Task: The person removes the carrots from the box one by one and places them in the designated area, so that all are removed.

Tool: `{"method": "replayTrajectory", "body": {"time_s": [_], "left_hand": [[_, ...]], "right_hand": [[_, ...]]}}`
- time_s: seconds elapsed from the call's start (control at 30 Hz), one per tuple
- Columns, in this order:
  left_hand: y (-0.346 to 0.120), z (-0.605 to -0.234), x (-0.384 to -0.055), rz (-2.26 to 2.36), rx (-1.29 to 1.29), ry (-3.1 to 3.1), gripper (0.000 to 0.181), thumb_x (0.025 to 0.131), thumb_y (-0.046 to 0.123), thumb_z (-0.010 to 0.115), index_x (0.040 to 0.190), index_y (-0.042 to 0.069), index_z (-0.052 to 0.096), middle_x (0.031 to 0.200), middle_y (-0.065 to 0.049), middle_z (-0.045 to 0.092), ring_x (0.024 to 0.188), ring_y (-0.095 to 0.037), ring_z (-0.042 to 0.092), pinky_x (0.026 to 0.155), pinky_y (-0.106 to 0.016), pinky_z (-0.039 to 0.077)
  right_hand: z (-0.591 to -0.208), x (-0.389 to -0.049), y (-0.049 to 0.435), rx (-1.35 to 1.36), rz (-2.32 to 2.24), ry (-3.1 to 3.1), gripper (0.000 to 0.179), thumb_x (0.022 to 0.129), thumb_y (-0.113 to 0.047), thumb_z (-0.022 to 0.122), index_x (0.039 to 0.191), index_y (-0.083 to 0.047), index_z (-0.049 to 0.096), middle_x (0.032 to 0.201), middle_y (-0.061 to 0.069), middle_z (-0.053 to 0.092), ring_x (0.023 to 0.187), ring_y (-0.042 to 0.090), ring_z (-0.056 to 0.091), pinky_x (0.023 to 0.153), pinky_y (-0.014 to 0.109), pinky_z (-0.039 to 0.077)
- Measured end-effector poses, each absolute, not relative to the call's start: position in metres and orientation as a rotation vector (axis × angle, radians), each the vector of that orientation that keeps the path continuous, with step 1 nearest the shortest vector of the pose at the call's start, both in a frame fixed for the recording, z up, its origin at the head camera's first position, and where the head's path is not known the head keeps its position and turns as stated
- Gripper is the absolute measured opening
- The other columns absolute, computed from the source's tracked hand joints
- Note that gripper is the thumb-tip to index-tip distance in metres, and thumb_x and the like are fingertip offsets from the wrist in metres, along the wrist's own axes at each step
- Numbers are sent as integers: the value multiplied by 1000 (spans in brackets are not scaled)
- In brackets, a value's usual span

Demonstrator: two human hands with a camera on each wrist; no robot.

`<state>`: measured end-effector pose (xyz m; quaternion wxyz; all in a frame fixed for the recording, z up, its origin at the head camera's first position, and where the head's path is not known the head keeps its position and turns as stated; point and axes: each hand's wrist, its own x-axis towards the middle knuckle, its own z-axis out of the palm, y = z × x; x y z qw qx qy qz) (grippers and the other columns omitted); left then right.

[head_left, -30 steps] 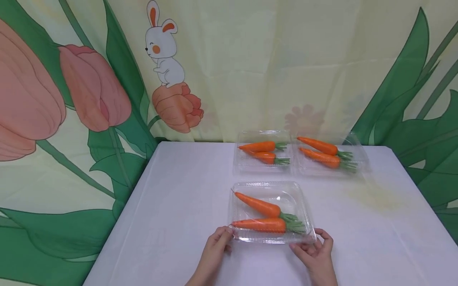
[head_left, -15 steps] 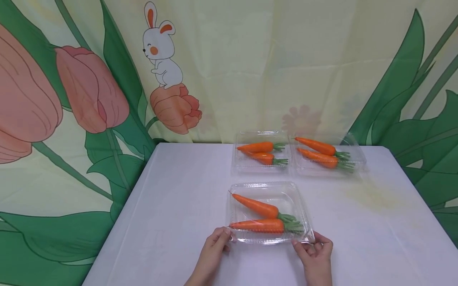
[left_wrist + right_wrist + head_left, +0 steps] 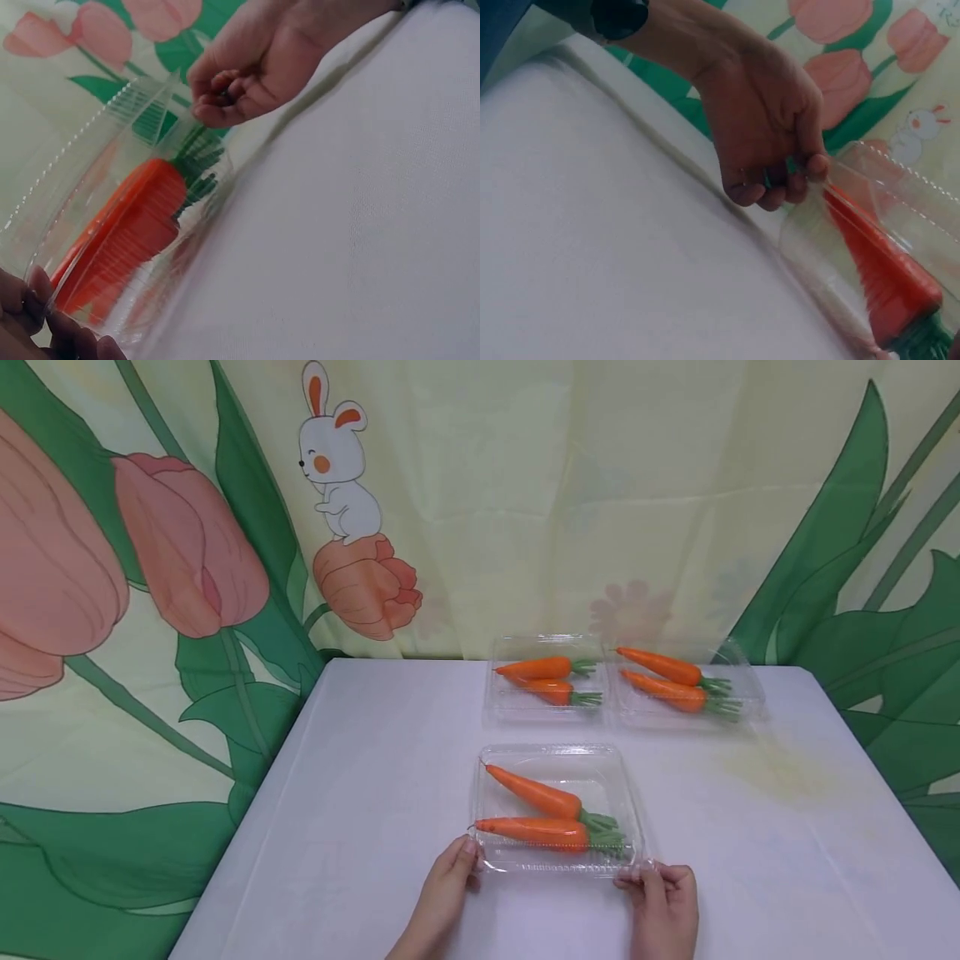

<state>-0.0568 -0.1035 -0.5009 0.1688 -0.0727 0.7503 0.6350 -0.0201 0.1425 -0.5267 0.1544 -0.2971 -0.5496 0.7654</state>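
A clear plastic clamshell box [image 3: 600, 768] lies near the front middle of the table, with two carrots inside. The upper carrot [image 3: 536, 790] slants, while the lower carrot [image 3: 532, 832] lies nearly level, green tops to the right. At the box's front left corner, my left hand [image 3: 447, 881] pinches the rim; the left wrist view shows its fingertips [image 3: 39, 285] there. My right hand [image 3: 665, 906] pinches the front right corner, its fingers curled at the edge. Only a sliver of it shows in the right wrist view. Whether the lid is latched cannot be told.
Two more clear boxes stand side by side at the back of the white table [image 3: 360, 793]: a left box [image 3: 506, 710] and a right box [image 3: 738, 681], each holding two carrots. Behind them hangs a flowered curtain [image 3: 487, 527].
My right hand has turned and shifted its hold at the front right corner, fingers now more curled. The box has moved slightly left and its right side sits straighter. My left hand keeps its hold.
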Motion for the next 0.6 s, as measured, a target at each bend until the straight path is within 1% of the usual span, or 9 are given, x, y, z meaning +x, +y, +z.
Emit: {"method": "replayTrajectory", "body": {"time_s": [0.07, 0.1, 0.17, 0.2, 0.3, 0.33, 0.4, 0.5, 0.6], "left_hand": [[-106, -501, -56, 1802, -202, 2143, 41, 112, 36, 37, 101, 3, 58, 90, 0, 54, 83, -18, 54, 75, -29, 45], [-107, -502, -55, 1801, -194, 2148, 41, 112, 36, 38, 100, 3, 58, 90, 0, 54, 83, -18, 53, 75, -29, 45], [-108, -505, -56, 1812, -180, 2144, 41, 112, 36, 38, 100, 2, 58, 89, 0, 54, 83, -18, 53, 75, -30, 44], [-110, -514, -58, 1821, -169, 2135, 42, 111, 40, 39, 100, 5, 59, 88, 0, 55, 81, -18, 54, 73, -30, 44], [-113, -523, -59, 1823, -142, 2146, 40, 110, 43, 41, 97, 10, 59, 87, 2, 56, 81, -17, 55, 72, -28, 46], [-114, -524, -59, 1826, -138, 2150, 41, 110, 45, 40, 97, 11, 59, 87, 2, 57, 81, -17, 56, 72, -28, 46], [-115, -523, -58, 1815, -127, 2166, 42, 109, 47, 39, 96, 12, 59, 88, 2, 58, 81, -18, 56, 71, -28, 46], [-113, -508, -56, 1793, -152, 2164, 44, 110, 45, 36, 98, 8, 58, 90, 1, 56, 84, -18, 54, 74, -29, 45], [-113, -505, -55, 1798, -159, 2146, 43, 112, 41, 35, 99, 6, 58, 90, 1, 54, 85, -18, 52, 75, -29, 44]], "right_hand": [[-527, -21, 145, -872, 2218, -1574, 9, 105, 2, 45, 104, -4, 39, 84, -2, 63, 72, 6, 67, 68, 22, 60], [-527, -21, 148, -887, 2246, -1602, 10, 105, 0, 47, 106, -5, 38, 84, -3, 63, 74, 6, 67, 69, 22, 60], [-528, -21, 155, -909, 2277, -1708, 19, 105, -5, 52, 115, -11, 37, 92, -5, 61, 78, 4, 67, 73, 22, 60], [-528, -20, 159, -921, 2285, -1761, 25, 105, -8, 55, 119, -16, 36, 97, -6, 59, 82, 3, 66, 75, 21, 60], [-531, -18, 170, -859, 2287, -1851, 43, 103, -6, 61, 129, -28, 36, 108, -6, 53, 88, -1, 62, 78, 18, 57], [-530, -17, 172, -831, 2269, -1862, 47, 102, -4, 62, 134, -28, 38, 111, -5, 50, 90, -1, 61, 79, 17, 56], [-528, -17, 177, -784, 2213, -1892, 53, 99, 1, 64, 140, -26, 43, 114, -4, 47, 94, -2, 59, 78, 14, 54], [-520, -18, 182, -779, 2097, -1976, 55, 97, 0, 68, 146, -17, 49, 122, -6, 46, 99, -1, 56, 78, 10, 52], [-512, -20, 185, -769, 1961, -2081, 52, 96, -3, 71, 144, -12, 55, 128, -13, 49, 107, 2, 52, 81, 7, 48]]}}
